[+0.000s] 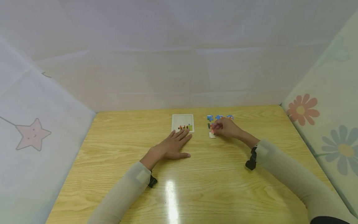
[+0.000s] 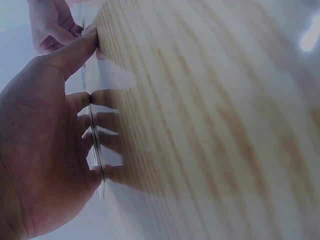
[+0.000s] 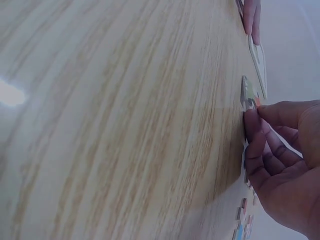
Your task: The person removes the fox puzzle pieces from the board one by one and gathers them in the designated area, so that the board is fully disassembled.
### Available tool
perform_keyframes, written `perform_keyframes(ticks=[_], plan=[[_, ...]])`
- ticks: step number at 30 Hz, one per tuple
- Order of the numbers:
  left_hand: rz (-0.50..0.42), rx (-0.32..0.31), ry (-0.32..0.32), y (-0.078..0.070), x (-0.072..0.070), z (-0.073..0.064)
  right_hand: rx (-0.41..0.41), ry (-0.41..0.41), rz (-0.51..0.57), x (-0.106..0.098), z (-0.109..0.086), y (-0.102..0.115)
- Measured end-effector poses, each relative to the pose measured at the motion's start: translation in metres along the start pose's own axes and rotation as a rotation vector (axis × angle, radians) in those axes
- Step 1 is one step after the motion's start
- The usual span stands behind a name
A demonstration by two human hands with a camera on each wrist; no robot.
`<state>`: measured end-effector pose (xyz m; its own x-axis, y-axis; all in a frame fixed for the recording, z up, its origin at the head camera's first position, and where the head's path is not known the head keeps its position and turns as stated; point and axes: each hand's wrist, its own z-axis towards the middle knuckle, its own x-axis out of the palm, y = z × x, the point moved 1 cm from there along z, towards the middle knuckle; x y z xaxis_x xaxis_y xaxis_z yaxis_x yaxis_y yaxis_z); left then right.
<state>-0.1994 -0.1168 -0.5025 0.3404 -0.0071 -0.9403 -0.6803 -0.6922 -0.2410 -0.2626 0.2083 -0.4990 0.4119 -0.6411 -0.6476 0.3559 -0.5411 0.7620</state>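
A pale puzzle tray (image 1: 182,119) lies on the table, with several joined pieces (image 1: 185,127) along its near edge. My left hand (image 1: 173,145) lies spread, its fingertips resting at that near edge; in the left wrist view the fingers of this hand (image 2: 50,135) reach down to the surface. To the right of the tray, my right hand (image 1: 227,128) is over a group of loose pieces. Its thumb and fingertips pinch a puzzle piece (image 3: 250,92) with some green and red on it, seen in the right wrist view. The fingers partly cover that piece and those around it.
Several loose puzzle pieces (image 1: 218,117) are laid out in rows around the right hand. The wooden table (image 1: 126,130) ends at a pale cloth backdrop (image 1: 145,77). Printed cloth sides with a star (image 1: 33,134) and flowers (image 1: 303,109) flank it.
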Motion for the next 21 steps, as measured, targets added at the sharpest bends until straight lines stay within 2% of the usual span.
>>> perform_keyframes(ticks=[14,21], plan=[[-0.003,-0.007,0.005,-0.0020,-0.0012,0.0002,-0.026,-0.004,-0.053,0.0001,-0.0031,0.0047],[-0.007,-0.008,0.006,-0.0027,-0.0009,0.0002,-0.011,-0.008,-0.068,0.0007,-0.0030,0.0041]])
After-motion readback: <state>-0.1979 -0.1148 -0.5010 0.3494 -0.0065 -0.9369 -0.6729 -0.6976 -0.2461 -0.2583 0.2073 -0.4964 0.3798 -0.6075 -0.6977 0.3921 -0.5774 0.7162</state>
